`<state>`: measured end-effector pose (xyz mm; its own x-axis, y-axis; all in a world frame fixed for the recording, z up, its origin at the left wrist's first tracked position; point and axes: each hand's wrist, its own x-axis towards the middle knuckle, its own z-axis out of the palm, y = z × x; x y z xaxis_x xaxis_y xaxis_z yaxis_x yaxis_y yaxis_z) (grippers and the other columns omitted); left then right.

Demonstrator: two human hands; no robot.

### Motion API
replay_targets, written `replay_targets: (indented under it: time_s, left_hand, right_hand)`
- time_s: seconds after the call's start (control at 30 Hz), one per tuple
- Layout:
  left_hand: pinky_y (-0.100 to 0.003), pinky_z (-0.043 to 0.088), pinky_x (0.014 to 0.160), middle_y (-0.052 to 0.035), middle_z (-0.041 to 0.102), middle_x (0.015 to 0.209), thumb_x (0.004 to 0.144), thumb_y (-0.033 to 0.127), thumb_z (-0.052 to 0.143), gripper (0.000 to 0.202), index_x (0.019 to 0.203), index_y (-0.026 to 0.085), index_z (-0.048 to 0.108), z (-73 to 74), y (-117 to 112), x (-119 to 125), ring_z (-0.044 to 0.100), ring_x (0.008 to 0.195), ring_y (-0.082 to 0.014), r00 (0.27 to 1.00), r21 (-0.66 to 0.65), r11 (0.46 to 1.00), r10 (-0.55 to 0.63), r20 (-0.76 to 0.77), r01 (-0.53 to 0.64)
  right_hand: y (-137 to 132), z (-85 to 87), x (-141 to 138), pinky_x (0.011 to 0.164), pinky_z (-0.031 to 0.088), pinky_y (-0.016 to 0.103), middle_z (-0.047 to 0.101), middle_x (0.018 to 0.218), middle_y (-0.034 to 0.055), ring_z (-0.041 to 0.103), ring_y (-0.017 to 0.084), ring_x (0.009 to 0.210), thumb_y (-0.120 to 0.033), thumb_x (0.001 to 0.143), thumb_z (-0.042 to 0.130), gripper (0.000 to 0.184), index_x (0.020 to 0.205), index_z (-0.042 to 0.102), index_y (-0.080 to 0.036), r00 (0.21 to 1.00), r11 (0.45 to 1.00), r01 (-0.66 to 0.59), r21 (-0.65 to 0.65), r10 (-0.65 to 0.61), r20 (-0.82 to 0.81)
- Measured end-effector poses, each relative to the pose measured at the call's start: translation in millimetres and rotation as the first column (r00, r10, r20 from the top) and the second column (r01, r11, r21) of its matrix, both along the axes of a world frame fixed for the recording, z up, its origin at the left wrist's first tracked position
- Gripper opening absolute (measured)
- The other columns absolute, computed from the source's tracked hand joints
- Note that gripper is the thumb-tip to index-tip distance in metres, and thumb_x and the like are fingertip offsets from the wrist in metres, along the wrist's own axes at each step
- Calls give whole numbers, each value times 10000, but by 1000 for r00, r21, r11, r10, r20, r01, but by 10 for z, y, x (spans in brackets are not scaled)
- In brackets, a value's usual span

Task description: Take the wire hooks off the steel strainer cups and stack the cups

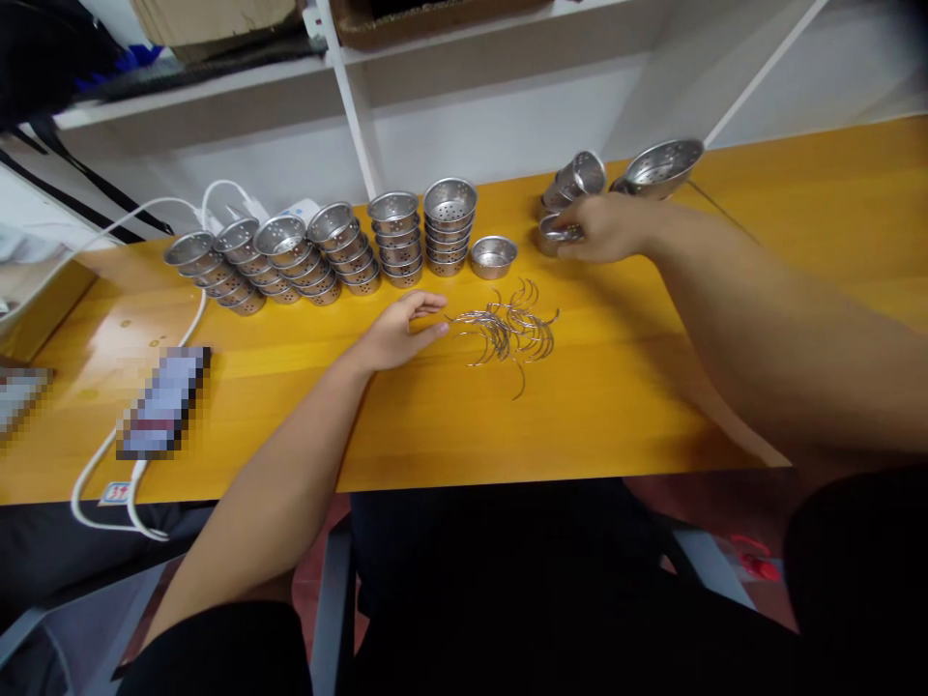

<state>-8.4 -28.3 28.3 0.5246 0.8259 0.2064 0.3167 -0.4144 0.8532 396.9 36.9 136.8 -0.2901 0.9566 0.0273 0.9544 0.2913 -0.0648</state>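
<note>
My right hand (607, 229) reaches to the far right of the yellow table (616, 396) and closes on a small perforated steel cup (555, 235). More loose steel cups (580, 176) lie tipped just behind it. My left hand (402, 332) rests on the table with fingers loosely spread, holding nothing, its fingertips beside a heap of curved wire handles (511, 329). A single steel cup (494, 256) stands upright behind the wires.
Several stacks of perforated steel cups (319, 253) line the back of the table. A larger steel strainer (661, 166) lies at the far right. A phone (165, 401) and a white cable (108, 454) lie at the left. White shelving (348, 87) rises behind.
</note>
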Motion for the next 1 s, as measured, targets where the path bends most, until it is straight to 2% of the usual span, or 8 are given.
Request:
replay_targets:
  time_s: [0.17,0.33,0.4,0.5,0.67,0.83,0.9,1.0]
  left_hand:
    - [-626,666,1482,-205,880,1663,1063,467,965,549,1517,190,828,5,11,8,865,1556,-346,1000,-23,1000,15,5,-15]
    - [-578,674,1436,-184,878,1633,1055,420,987,564,1549,224,796,9,-1,15,862,1523,-315,998,-8,1000,5,67,-5]
    - [-558,678,1426,-173,818,1734,1034,427,1022,715,1665,277,721,15,-22,41,840,1561,-312,992,-2,1000,-13,127,13]
    - [-546,705,1395,-156,651,1940,1010,567,1079,980,1831,379,578,44,-50,99,803,1629,-343,972,-5,998,-57,230,59]
    - [-528,746,1282,-157,828,1626,1039,858,1006,962,1744,296,672,95,-16,106,864,1447,-346,970,19,997,-83,227,81]
    - [-476,777,1207,-108,854,1493,787,789,1225,1052,1535,283,685,-13,112,46,896,1342,-290,947,-34,998,-43,318,56]
    - [-479,787,1228,-114,845,1543,778,744,1239,1039,1525,285,683,-58,143,41,901,1390,-299,943,-21,996,-72,323,83]
    - [-484,795,1247,-128,845,1598,814,697,1227,1027,1582,289,680,-74,150,40,903,1449,-316,946,16,994,-104,306,105]
  right_hand:
    - [-101,-117,-10,951,523,432,962,1334,276,844,289,1070,-141,1259,801,150,1274,948,-117,994,998,32,-56,-26,106]
    - [-382,98,-140,978,569,460,943,1187,202,817,293,1020,-178,1188,914,55,1212,956,-153,972,987,-31,158,66,-226]
    - [-552,116,-296,942,582,461,894,1091,137,766,264,929,-211,1142,958,35,1125,940,-188,873,955,-163,247,257,-415]
    - [-803,-35,-662,785,593,428,799,1019,51,695,222,805,-371,1101,1012,151,1050,921,-261,588,890,-400,216,431,-685]
    - [-966,-504,-1163,583,540,345,706,1133,26,639,140,695,-643,1105,1030,417,1078,849,-268,275,783,-616,84,314,-909]
    - [-818,-706,-1072,929,675,456,739,1338,101,737,280,1114,-632,1156,945,357,1096,882,-287,327,820,-510,260,465,-823]
    - [-766,-724,-1007,1132,680,562,757,1419,133,724,368,1342,-668,1165,924,392,1063,874,-293,374,845,-447,292,473,-798]
    - [-737,-748,-982,1249,662,632,783,1395,139,741,393,1354,-725,1141,939,441,1074,844,-300,382,835,-479,272,477,-791]
